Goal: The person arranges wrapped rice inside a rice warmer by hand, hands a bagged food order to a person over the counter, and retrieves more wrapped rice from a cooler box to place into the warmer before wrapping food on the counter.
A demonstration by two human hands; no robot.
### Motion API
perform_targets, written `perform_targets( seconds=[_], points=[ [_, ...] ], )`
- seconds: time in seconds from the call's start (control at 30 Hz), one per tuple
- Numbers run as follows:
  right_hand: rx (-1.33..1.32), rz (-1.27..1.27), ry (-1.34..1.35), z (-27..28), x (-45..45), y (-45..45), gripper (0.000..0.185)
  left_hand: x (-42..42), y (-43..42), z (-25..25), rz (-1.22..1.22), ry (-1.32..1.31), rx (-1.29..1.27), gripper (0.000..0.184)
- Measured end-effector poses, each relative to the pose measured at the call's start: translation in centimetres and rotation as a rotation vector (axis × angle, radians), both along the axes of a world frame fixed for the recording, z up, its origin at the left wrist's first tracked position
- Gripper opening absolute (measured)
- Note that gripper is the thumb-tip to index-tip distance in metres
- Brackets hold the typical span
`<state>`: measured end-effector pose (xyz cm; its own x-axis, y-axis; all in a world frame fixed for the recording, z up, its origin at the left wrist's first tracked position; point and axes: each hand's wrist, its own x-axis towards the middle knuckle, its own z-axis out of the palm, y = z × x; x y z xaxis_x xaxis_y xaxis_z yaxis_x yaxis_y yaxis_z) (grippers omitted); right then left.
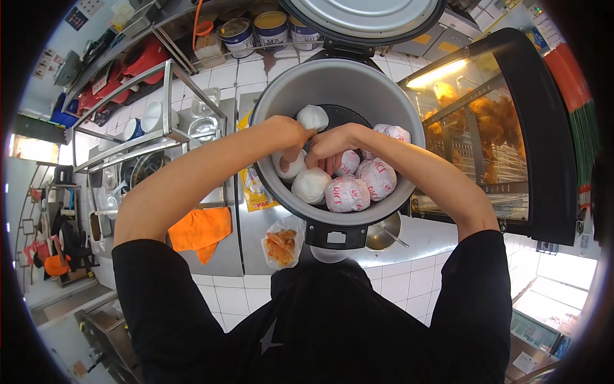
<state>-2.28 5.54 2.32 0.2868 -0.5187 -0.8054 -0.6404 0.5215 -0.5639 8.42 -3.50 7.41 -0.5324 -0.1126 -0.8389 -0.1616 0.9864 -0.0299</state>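
Note:
Both my hands reach into a big round grey pot [281, 80] that looks like a rice warmer, its lid raised. Inside are several round paper-wrapped bundles: plain white ones, such as this white bundle [311, 185], and ones with red print reading like "RICE", such as this printed bundle [375, 179]. My left hand [293, 137] is closed on a white wrapped bundle [290, 168] at the pot's left side. Beside it, my right hand [329, 146] has curled fingers among the bundles; what they grip is hidden. Another white bundle [313, 118] sits behind my hands.
The raised lid [368, 16] stands behind the pot. To the right is a lit glass food cabinet [473, 121]. A bag of orange food [281, 246], a metal bowl [384, 233] with a utensil, and an orange cloth [201, 232] lie on the near counter. A metal rack [167, 109] stands left.

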Motion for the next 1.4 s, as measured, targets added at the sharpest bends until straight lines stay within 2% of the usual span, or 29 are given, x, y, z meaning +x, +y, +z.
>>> perform_targets(
  seconds=[0.07,0.17,0.27,0.37,0.47,0.57,0.7,0.77,0.8,0.87,0.9,0.97,1.0,1.1,1.13,1.2,1.23,1.27,1.3,1.37,1.4],
  points=[
    [-0.164,0.176,0.141,0.8,1.0,0.4,0.047,-0.8,0.0,-1.2,-0.107,-0.190,0.018,0.077],
    [-0.245,0.309,0.154,1.0,1.2,0.5,0.055,-1.2,0.3,-1.7,-0.129,-0.244,0.055,0.089],
    [-0.203,0.349,0.133,1.1,0.7,0.5,0.053,-0.5,0.2,-2.2,-0.022,-0.233,0.120,0.095],
    [-0.214,0.400,0.141,1.1,0.4,0.1,0.051,0.8,0.8,-2.4,-0.029,-0.118,0.177,0.079],
    [0.042,0.199,0.194,1.3,-2.6,-2.7,0.056,1.2,2.1,-0.6,-0.021,-0.060,0.083,0.083],
    [-0.449,0.096,0.633,-3.9,-5.0,-6.6,0.061,0.6,2.1,-1.9,-0.003,-0.164,0.037,0.101],
    [-0.409,-0.177,0.783,-8.9,-3.0,-7.9,0.080,0.5,2.4,-2.0,0.037,-0.149,0.028,0.093],
    [-0.402,-0.246,0.876,-10.2,-1.9,-7.6,0.095,0.9,2.8,-0.6,0.056,-0.105,0.053,0.078],
    [-0.339,-0.358,0.833,-9.7,-1.6,-7.7,0.110,1.1,3.0,0.6,0.061,-0.090,0.071,0.071],
    [-0.323,-0.253,0.836,-8.8,-1.5,-7.5,0.110,1.1,3.3,2.5,0.054,-0.080,0.125,0.055],
    [-0.319,-0.201,0.841,-8.3,-1.5,-7.4,0.110,1.3,3.3,1.6,0.054,-0.007,0.116,0.049],
    [-0.248,-0.277,0.761,-6.7,-1.5,-6.5,0.103,2.0,2.7,-0.8,0.056,0.144,0.095,0.040],
    [-0.215,-0.314,0.721,-5.6,-1.5,-6.1,0.099,2.3,2.4,0.1,0.082,0.145,0.074,0.041],
    [-0.173,-0.224,0.374,-0.9,-3.3,-4.5,0.085,2.6,1.3,1.6,0.138,0.133,0.047,0.043],
    [-0.175,-0.216,0.413,0.7,-3.2,-4.2,0.074,2.3,0.7,1.8,0.140,0.129,0.047,0.044],
    [-0.182,-0.106,0.384,3.9,-2.3,-3.2,0.075,2.6,0.2,3.7,0.150,0.159,0.089,0.044],
    [-0.185,-0.053,0.369,5.5,-1.5,-2.5,0.076,2.3,-0.4,2.9,0.112,0.128,0.089,0.045],
    [-0.220,-0.045,0.491,7.8,0.4,-1.3,0.094,1.5,-1.4,1.2,0.074,0.096,0.089,0.045],
    [-0.307,-0.030,0.573,9.0,1.8,0.1,0.104,0.9,-2.4,0.0,0.036,0.064,0.086,0.045],
    [-0.435,0.117,0.652,7.6,2.9,1.8,0.102,0.9,-3.4,-0.5,0.026,0.106,0.174,0.046],
    [-0.405,0.111,0.600,7.3,3.0,2.2,0.101,0.9,-3.5,-0.3,0.035,0.119,0.189,0.046]
  ],
)
